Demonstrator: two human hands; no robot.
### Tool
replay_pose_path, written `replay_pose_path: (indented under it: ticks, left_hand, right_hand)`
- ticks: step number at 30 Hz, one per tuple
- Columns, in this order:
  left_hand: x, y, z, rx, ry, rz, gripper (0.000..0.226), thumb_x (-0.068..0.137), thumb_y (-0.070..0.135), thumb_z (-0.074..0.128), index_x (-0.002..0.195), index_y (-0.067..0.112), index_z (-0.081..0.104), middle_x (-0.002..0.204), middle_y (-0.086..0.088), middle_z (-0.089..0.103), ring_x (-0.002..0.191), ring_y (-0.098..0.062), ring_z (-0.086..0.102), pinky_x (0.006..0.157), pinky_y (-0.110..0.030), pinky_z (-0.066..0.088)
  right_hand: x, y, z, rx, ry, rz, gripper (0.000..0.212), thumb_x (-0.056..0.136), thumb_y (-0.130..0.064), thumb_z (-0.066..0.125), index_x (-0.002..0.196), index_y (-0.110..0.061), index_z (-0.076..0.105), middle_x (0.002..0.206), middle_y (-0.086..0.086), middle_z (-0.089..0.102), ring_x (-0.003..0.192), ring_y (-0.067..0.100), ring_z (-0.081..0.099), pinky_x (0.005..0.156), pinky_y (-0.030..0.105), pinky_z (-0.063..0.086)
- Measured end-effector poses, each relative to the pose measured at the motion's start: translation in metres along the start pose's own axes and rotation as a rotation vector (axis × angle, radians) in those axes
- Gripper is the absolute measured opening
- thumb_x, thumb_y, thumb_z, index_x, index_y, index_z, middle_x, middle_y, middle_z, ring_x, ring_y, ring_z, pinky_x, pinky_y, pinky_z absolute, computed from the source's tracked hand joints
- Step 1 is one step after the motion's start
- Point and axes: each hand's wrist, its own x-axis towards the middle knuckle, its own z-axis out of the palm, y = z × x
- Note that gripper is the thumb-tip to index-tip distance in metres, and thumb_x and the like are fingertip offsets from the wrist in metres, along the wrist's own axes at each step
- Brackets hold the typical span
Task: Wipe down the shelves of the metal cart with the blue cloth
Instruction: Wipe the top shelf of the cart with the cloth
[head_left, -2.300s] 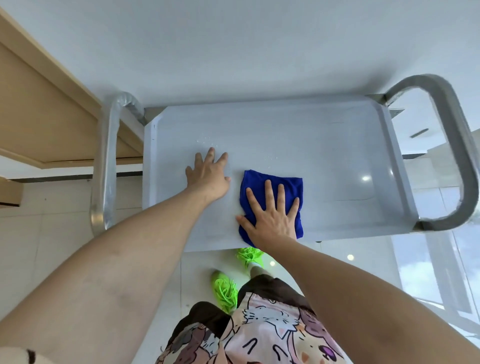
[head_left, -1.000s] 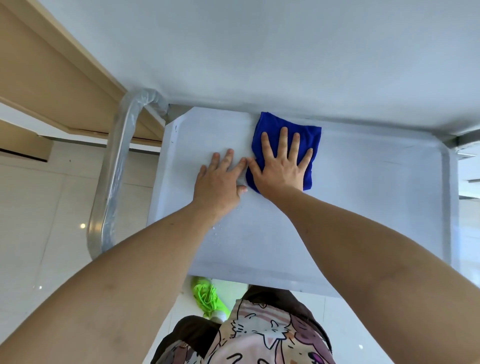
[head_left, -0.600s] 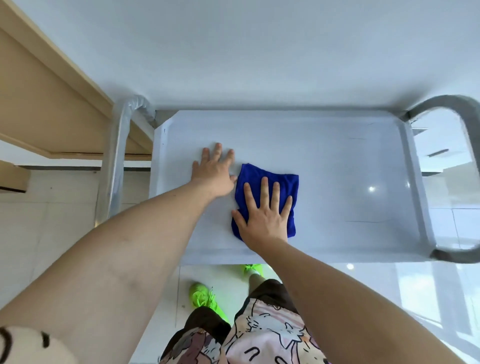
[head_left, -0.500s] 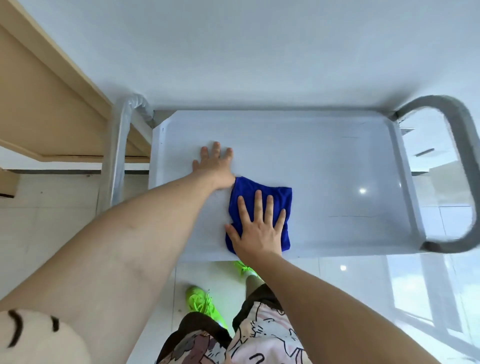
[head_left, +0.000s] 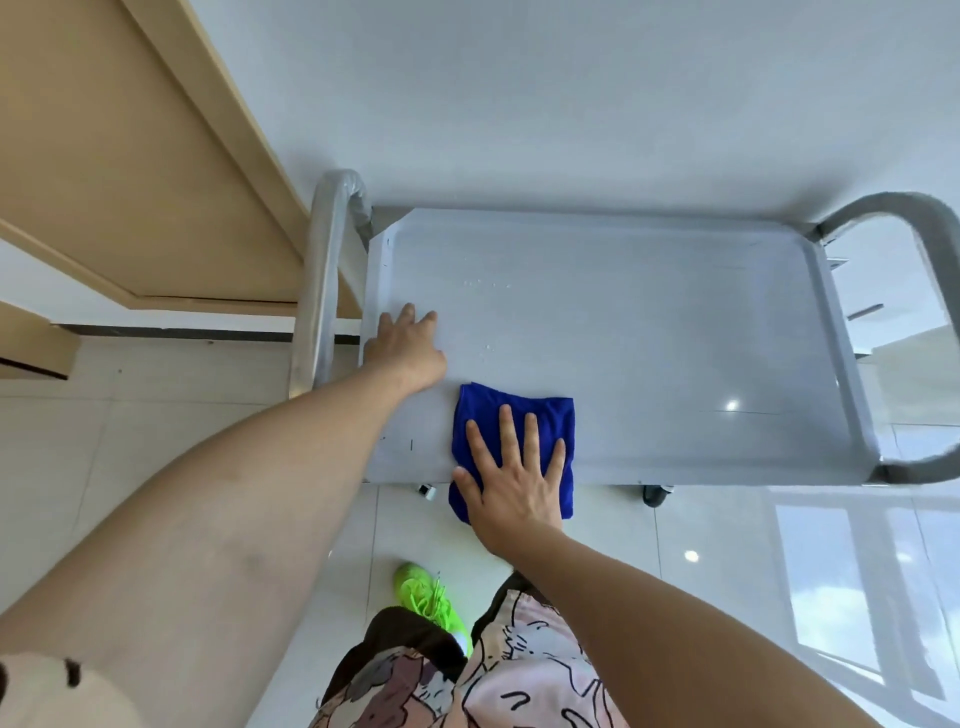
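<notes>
The metal cart's top shelf is a pale grey tray with a raised rim, seen from above. A folded blue cloth lies at its near edge, its lower part hanging over the rim. My right hand presses flat on the cloth with fingers spread. My left hand rests flat on the shelf's left side, fingers apart, holding nothing, a little left of the cloth. A few water drops sit on the shelf. Lower shelves are hidden under the top one.
Tubular handles stand at the cart's left end and right end. A wooden desk sits to the left, close to the cart. A white wall is behind. My green shoe stands on the glossy tiled floor below, and a caster shows.
My right hand has pulled the blue cloth from the shelf's far side back to the near edge, where it now overhangs. My left hand has shifted left toward the rim.
</notes>
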Motion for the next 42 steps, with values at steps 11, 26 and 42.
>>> replay_pose_path:
  ticks: [11, 26, 42]
  left_hand:
    - [-0.001, -0.020, 0.008, 0.104, -0.014, -0.003, 0.087, 0.085, 0.013, 0.065, 0.155, 0.025, 0.015, 0.164, -0.001, 0.001, 0.149, -0.031, 0.004, 0.103, -0.048, 0.042]
    - [0.002, -0.008, -0.004, 0.261, 0.048, -0.032, 0.063, 0.080, 0.016, 0.068, 0.138, 0.022, 0.042, 0.131, -0.007, 0.041, 0.118, -0.031, 0.043, 0.062, -0.037, 0.039]
    - [-0.003, -0.020, 0.018, -0.028, 0.241, -0.170, 0.089, 0.071, 0.004, 0.073, 0.147, 0.030, 0.034, 0.156, 0.012, 0.032, 0.143, -0.015, 0.033, 0.072, -0.033, 0.051]
  right_hand:
    - [0.045, 0.003, -0.003, -0.084, 0.118, -0.058, 0.059, 0.099, -0.064, 0.012, 0.155, -0.046, 0.004, 0.168, -0.001, -0.004, 0.151, 0.035, -0.012, 0.114, 0.067, -0.010]
    - [0.169, -0.017, -0.049, -0.040, 0.161, -0.024, 0.061, 0.097, -0.064, 0.003, 0.155, -0.046, -0.001, 0.168, -0.002, -0.005, 0.151, 0.032, -0.015, 0.113, 0.065, -0.014]
    - [0.271, -0.060, -0.091, -0.110, 0.205, -0.246, 0.064, 0.097, -0.064, 0.005, 0.156, -0.041, 0.009, 0.168, 0.000, 0.000, 0.152, 0.033, -0.009, 0.115, 0.065, -0.009]
